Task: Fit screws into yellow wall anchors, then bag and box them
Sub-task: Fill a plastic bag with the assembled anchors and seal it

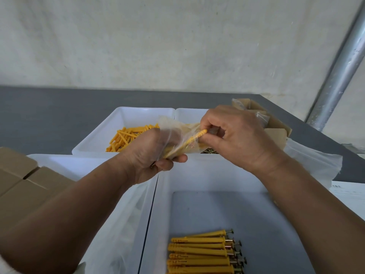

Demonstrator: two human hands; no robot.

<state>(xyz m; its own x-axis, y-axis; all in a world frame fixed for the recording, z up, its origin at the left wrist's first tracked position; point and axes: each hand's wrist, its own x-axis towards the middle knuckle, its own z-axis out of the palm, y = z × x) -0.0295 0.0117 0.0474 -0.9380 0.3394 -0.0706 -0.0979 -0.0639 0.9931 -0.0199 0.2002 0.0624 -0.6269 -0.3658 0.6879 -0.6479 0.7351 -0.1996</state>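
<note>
Yellow anchor (198,135) pinched by right hand (237,139), seemingly inside clear bag (177,131), left hand (146,155) gripping bag

Head-worn view, forward-down, close over white trays (207,175)

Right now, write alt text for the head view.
The left hand grips a clear plastic bag of yellow anchors while the right hand pinches one anchor at its mouth. Assembled anchors with screws lie in the near white bin below.

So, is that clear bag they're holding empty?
No: yellow anchors show through the bag; the left hand grips it, the right hand pinches an anchor's tip.
</note>
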